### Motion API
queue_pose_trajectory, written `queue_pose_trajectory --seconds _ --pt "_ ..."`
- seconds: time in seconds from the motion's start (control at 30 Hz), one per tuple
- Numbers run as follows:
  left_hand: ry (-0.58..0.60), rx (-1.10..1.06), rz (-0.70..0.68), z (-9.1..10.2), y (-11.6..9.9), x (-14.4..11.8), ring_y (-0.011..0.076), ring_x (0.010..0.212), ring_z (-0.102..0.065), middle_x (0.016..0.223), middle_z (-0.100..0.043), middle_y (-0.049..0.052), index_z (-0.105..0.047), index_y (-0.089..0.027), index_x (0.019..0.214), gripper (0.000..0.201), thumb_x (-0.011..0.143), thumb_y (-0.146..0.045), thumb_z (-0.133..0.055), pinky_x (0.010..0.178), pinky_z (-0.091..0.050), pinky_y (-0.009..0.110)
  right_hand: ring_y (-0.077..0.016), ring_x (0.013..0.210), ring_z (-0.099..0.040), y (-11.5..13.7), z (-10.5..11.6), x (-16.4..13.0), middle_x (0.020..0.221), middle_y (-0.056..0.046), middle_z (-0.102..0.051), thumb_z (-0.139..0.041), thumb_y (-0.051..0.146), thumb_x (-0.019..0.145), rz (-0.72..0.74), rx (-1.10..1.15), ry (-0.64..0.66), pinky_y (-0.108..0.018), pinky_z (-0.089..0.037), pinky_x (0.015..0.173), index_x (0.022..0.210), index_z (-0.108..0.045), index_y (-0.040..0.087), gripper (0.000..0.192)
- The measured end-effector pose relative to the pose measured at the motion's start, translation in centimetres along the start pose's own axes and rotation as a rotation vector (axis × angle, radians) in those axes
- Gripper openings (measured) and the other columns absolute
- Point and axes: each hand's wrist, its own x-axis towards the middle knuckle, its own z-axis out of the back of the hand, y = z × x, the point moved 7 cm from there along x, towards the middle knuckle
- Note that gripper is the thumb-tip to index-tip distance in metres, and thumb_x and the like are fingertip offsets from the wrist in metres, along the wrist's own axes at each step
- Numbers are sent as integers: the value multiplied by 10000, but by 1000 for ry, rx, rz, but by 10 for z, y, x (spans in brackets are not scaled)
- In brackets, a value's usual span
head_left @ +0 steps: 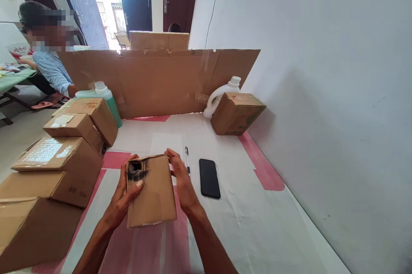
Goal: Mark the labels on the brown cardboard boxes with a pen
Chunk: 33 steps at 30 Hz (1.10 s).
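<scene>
Both hands are clamping a small cardboard box at centre: the left hand is gripping its side with the thumb over a black smear, and the right hand is pressing the opposite side. The white and pink table cover is lying under it. At three o'clock a pen and a glossy black phone are resting. At nine o'clock stacked cartons are running off frame.

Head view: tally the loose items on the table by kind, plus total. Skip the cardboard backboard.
Cardboard boxes: 7 (one held in both hands, five stacked at left, one at back right)
Bottles: 2 (green, white jug)
Pens: 1
Phones: 1
Total: 11
</scene>
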Motion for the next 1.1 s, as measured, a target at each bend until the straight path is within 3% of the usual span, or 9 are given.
queue_pose_trajectory --seconds 0.07,0.2,0.37,0.53,0.6,0.67,0.77,0.97,1.1 --pt "-10 -16 25 -1 2 2 327 1399 -469 1552 -448 57 -267 -361 1574 777 913 -560 -625 1094 -483 423 -255 960 -722 -30 21 16 1136 -113 -740 -320 704 973 -66 -39 -61 -351 -565 714 1169 -647 230 608" --pt "4 -64 37 -9 4 4 320 1326 -530 1503 -488 71 -233 -360 1582 798 916 -542 -631 1032 -525 415 -272 677 -650 -84 56 42 564 -21 -577 -835 491 675 -158 -201 -184 -356 -438 628 610 -537 245 392" --pt "37 -71 -2 -14 2 2 316 1335 -519 1478 -500 80 -264 -330 1557 766 915 -511 -639 1083 -475 436 -173 481 -521 -105 58 52 446 29 -474 -818 363 642 -188 -156 -189 -312 -320 529 496 -481 247 385" --pt "80 -61 -54 -19 -4 2 335 1314 -525 1424 -525 108 -288 -288 1522 763 889 -509 -652 1074 -463 470 -151 483 -568 -56 63 49 561 32 -580 -613 647 786 -122 117 -180 -254 -376 457 709 -518 243 422" --pt "86 -63 -70 -21 -5 3 331 1287 -540 1394 -537 104 -297 -289 1514 748 889 -499 -651 1070 -462 477 -155 570 -641 -21 62 39 666 24 -652 -662 600 807 -45 341 -178 -238 -432 480 832 -541 243 378" --pt "91 -49 -82 -24 -5 3 325 1277 -543 1400 -524 99 -297 -300 1515 732 897 -477 -646 1081 -452 483 -160 620 -679 14 49 23 745 -2 -708 -732 487 833 27 487 -63 -231 -460 485 897 -605 234 291" --pt "84 7 -103 -26 -5 2 327 1323 -502 1458 -469 103 -300 -310 1516 705 912 -431 -642 1120 -415 494 -147 635 -681 52 20 -4 827 -30 -742 -727 385 891 135 396 130 -257 -541 562 920 -703 216 173" --pt "65 88 -175 -26 -7 -2 331 1408 -410 1520 -406 105 -311 -309 1515 688 919 -379 -648 1182 -348 516 -121 571 -644 59 6 -19 809 -8 -711 -687 364 930 219 199 211 -250 -545 558 915 -705 214 151" --pt "73 90 -178 -30 -6 -4 341 1441 -376 1553 -379 95 -306 -324 1516 707 907 -362 -663 1198 -333 526 -87 482 -587 54 18 -17 806 8 -672 -664 342 946 227 245 112 -226 -488 477 855 -650 204 166"
